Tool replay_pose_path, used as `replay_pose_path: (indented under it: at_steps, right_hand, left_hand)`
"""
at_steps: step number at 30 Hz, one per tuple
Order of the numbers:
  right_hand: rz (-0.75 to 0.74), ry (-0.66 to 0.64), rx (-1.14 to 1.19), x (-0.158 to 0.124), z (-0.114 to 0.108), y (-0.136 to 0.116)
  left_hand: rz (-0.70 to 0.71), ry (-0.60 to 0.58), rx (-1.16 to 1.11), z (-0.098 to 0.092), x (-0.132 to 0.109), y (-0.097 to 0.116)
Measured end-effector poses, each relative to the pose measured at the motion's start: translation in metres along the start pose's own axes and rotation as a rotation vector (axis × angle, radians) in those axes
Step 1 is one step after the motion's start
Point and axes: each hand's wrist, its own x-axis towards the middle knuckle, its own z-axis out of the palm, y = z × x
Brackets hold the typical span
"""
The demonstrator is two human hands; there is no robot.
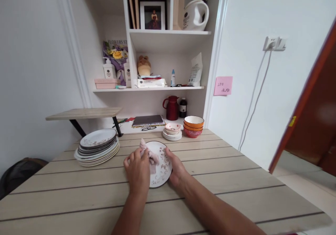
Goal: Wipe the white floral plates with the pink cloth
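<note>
A white plate (160, 173) with a brown floral pattern and dark rim is tilted up a little over the wooden table (105, 196). My right hand (176, 166) grips its right edge, thumb on the face and fingers behind. Pressed against the plate's upper left is a pale pink cloth (153, 159), bunched under the fingers of my left hand (138, 168). That hand is closed on the cloth, and part of the cloth sticks up above the fingers.
Stacked plates (97, 147) stand at the left, near a small raised shelf (86, 113). Behind the plate are small saucers (172, 135) with little dishes on top, and stacked bowls (193, 126). A red jug (172, 108) and a laptop (147, 120) sit at the back.
</note>
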Motion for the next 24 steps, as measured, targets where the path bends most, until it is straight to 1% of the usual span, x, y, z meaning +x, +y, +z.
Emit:
replay_pose_path:
  at_steps: [2, 4, 6, 9, 12, 15, 18, 20, 22, 24]
  right_hand:
    - [-0.038, 0.077, 0.036, 0.005, -0.006, -0.01]
    - [-0.092, 0.109, 0.076, 0.01, -0.013, -0.021]
    - [-0.149, 0.089, 0.108, 0.013, -0.019, -0.03]
    - [-0.176, 0.027, 0.112, 0.013, -0.021, -0.036]
    - [-0.12, -0.003, 0.094, 0.009, -0.018, -0.035]
    - [-0.008, -0.025, 0.072, 0.004, -0.012, -0.03]
    - [0.076, -0.043, 0.054, 0.0, -0.007, -0.022]
    - [0.093, -0.043, 0.032, -0.002, -0.004, -0.015]
    - [0.086, -0.039, 0.011, -0.003, -0.002, -0.009]
    - [0.065, -0.034, -0.014, -0.005, 0.0, -0.003]
  left_hand:
    - [0.005, -0.054, 0.004, 0.001, 0.0, 0.0]
    - [0.065, -0.109, -0.026, 0.002, -0.002, 0.005]
    - [0.142, -0.142, -0.071, 0.003, -0.004, 0.013]
    - [0.249, -0.134, -0.136, 0.004, -0.007, 0.024]
    - [0.33, -0.086, -0.18, 0.008, -0.009, 0.027]
    - [0.374, -0.052, -0.218, 0.011, -0.009, 0.025]
    - [0.374, -0.04, -0.248, 0.011, -0.007, 0.023]
    - [0.355, -0.046, -0.258, 0.009, -0.006, 0.021]
    - [0.306, -0.053, -0.256, 0.006, -0.004, 0.018]
    - [0.215, -0.055, -0.235, 0.004, -0.002, 0.014]
